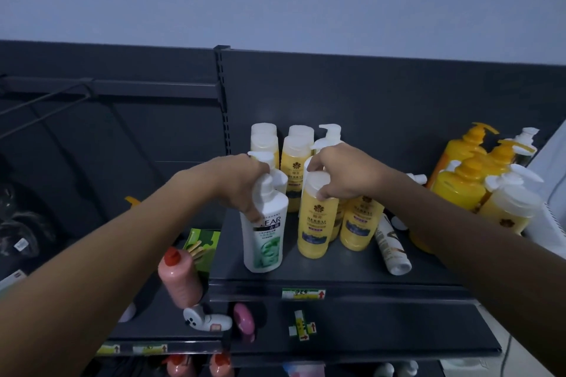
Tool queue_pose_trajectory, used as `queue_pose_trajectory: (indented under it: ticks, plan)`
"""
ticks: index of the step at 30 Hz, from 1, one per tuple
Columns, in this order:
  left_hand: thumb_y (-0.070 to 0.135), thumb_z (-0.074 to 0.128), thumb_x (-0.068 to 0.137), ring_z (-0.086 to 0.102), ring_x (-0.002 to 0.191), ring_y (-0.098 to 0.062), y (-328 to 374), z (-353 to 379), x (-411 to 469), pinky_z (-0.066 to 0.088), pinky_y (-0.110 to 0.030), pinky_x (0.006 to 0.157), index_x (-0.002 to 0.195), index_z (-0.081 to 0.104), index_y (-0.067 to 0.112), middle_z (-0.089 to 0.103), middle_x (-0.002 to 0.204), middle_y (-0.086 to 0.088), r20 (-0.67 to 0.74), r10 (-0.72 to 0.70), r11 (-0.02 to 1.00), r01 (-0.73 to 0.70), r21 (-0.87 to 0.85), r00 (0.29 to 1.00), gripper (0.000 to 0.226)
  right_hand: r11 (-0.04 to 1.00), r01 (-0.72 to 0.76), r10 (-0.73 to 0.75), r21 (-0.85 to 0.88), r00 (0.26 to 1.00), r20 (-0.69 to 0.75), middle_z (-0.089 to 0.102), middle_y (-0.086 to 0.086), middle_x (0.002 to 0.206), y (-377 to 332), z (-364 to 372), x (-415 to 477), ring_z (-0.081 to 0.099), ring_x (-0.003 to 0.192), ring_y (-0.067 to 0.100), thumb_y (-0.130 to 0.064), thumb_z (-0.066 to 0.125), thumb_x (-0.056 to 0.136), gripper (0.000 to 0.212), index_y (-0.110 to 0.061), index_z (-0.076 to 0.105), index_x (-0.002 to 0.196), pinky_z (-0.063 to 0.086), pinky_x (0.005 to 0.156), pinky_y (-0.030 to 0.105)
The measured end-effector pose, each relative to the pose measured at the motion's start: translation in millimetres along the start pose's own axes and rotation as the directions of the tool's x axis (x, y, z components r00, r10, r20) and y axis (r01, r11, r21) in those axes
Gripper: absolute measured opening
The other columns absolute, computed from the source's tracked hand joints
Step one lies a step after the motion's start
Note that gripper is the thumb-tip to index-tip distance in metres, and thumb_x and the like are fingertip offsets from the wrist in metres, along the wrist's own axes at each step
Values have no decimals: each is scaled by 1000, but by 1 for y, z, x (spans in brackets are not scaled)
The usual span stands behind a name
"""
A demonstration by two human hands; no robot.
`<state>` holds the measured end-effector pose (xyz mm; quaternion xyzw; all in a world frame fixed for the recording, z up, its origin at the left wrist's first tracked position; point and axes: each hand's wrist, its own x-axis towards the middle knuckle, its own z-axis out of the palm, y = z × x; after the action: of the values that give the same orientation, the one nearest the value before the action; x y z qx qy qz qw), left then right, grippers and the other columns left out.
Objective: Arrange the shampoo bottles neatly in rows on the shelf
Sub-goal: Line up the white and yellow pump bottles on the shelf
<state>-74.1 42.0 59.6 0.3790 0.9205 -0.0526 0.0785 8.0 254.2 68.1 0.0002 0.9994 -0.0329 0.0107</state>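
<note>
The left hand (242, 184) is clamped around the neck of a white Clear pump bottle (266, 232), which stands upright near the front edge of the top shelf (337, 269). The right hand (340, 174) is closed over the cap of a yellow Herbal bottle (315, 217) just beside it, also upright on the shelf. More yellow bottles (295, 156) stand in a crowd directly behind, and a slim white tube (392, 246) lies on its side to the right.

The main risk looks like a domino fall: both bottles are tall, narrow and held only at the top, so a push or twist could swing a base into the packed bottles behind. The Clear bottle sits close to the shelf lip and could tip forward onto the lower shelves. The right forearm passes close over the lying tube and a second yellow Herbal bottle (360, 223), and may knock them when it moves.
</note>
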Motion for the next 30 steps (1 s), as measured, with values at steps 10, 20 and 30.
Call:
queue_pose_trajectory:
  ticks: [10, 20, 30]
  plan:
    - [51, 72, 86, 66, 98, -12, -21, -37, 25, 57, -38, 88, 122, 67, 35, 68, 112, 12, -249, -13, 974, -44, -221, 969, 40, 996, 55, -49, -71, 996, 78, 61, 9, 126, 9, 2, 9, 42, 129, 23, -35, 83, 83, 67, -20, 57, 143, 49, 93, 38]
    - [43, 76, 82, 65, 101, -17, -40, -10, 33, 55, -36, 84, 114, 74, 33, 71, 108, 10, -212, -75, 973, 25, -230, 974, 34, 989, 112, -113, -95, 994, -1, 70, 4, 104, 2, 1, 24, 57, 113, 23, -35, 83, 77, 48, -20, 72, 121, 57, 84, 45]
    - [47, 75, 80, 66, 102, -19, -68, 1, 4, 59, -40, 84, 106, 72, 39, 72, 108, 11, -229, -245, 947, 182, -265, 942, 28, 982, 185, -184, 46, 983, -23, 68, 5, 122, -21, 8, 73, 49, 125, 25, -30, 81, 83, 58, -19, 65, 137, 47, 85, 34]
